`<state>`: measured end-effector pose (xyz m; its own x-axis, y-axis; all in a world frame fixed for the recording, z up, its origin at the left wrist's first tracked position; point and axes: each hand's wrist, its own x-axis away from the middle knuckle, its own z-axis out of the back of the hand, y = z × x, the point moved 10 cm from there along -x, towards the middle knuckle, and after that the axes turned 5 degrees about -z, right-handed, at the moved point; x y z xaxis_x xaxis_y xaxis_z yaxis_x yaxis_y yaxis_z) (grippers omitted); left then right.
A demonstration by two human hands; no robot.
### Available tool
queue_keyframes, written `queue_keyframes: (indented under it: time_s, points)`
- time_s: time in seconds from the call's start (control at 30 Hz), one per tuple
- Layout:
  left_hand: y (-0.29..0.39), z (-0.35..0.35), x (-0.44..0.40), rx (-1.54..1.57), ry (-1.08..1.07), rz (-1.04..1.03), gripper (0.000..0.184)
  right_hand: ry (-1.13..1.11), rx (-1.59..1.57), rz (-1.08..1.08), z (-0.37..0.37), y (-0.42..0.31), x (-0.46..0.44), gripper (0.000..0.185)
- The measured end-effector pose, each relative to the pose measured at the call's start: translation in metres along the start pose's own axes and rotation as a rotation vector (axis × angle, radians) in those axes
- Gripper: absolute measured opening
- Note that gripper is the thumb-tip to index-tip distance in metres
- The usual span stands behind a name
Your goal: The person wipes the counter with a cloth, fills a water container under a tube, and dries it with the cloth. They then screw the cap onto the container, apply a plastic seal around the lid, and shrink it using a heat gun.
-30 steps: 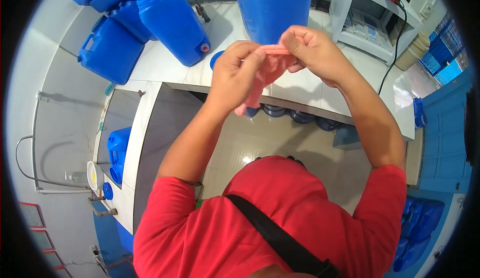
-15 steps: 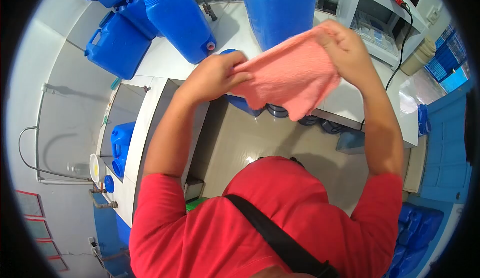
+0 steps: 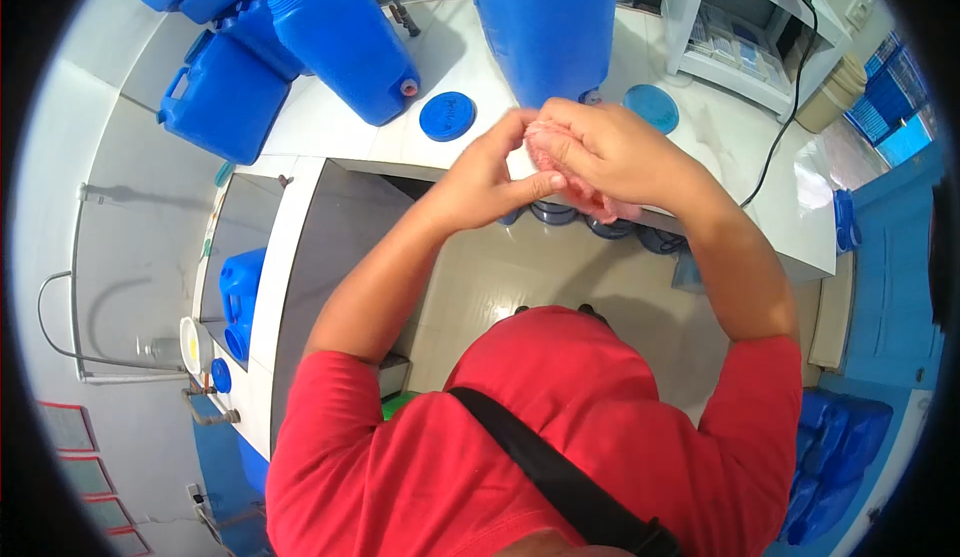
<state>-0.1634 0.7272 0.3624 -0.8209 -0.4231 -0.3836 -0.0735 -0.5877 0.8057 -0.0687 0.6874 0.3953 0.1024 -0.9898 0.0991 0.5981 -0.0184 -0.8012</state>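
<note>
A pink cloth [image 3: 578, 169] is bunched up between my two hands, above the front edge of the white counter. My right hand [image 3: 610, 152] grips it from the top and right, covering much of it. My left hand [image 3: 497, 177] is curled at the cloth's left side, fingertips on its upper end and thumb stretched toward its lower part. Folds of cloth hang out beneath my right hand. Just behind stands a big blue container [image 3: 545, 32]. Two round lids lie on the counter, a blue lid [image 3: 447, 117] to the left and a teal lid [image 3: 651, 109] to the right.
Several blue jugs [image 3: 225, 97] crowd the counter's [image 3: 335, 122] left end, one blue jug [image 3: 340, 42] with a spout near its base. At the right are a white shelf unit [image 3: 745, 37] and a black cable [image 3: 790, 137]. Dark round items [image 3: 607, 227] sit below the counter edge.
The cloth was stretched out between my hands and is now crumpled together. My right hand has come left and my left hand slightly right, so they meet. Both lids now show fully.
</note>
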Motion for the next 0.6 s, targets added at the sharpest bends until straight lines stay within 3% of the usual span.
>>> queue_keyframes:
  time_s: [0.07,0.1,0.13,0.2,0.27,0.33,0.4,0.47,0.57,0.6]
  points:
    - [-0.009,-0.01,0.008,0.055,-0.075,0.066,0.048,-0.064,-0.028,-0.064,-0.001,-0.001,0.004,0.029]
    - [-0.019,-0.013,0.014,0.034,-0.085,0.151,0.048,0.081,0.055,0.283,0.009,-0.011,0.003,0.027]
    - [-0.03,-0.016,0.019,0.012,-0.092,0.234,0.048,0.088,0.06,0.273,0.013,-0.009,0.005,0.027]
    - [-0.039,-0.022,0.029,0.075,-0.063,0.191,0.038,0.261,0.154,0.24,0.035,-0.008,0.011,0.027]
    - [-0.053,-0.029,0.051,0.169,-0.165,0.328,0.033,0.355,0.143,0.201,0.057,-0.003,0.02,0.03]
    - [-0.059,-0.011,0.061,0.085,-0.147,0.271,0.031,0.451,0.13,0.169,0.078,0.011,0.025,0.032]
    - [-0.066,0.007,0.069,-0.037,-0.201,0.421,0.031,0.561,0.214,0.06,0.093,0.038,0.024,0.036]
    - [-0.053,0.016,0.059,-0.047,-0.161,0.392,0.028,0.467,0.208,0.012,0.074,0.055,0.018,0.043]
    - [-0.001,0.019,0.025,-0.062,-0.01,0.145,0.019,0.235,0.149,0.154,0.002,0.037,0.006,0.055]
    - [0.019,0.021,0.017,-0.295,0.049,-0.152,0.03,0.18,0.143,0.196,-0.019,0.03,-0.003,0.061]
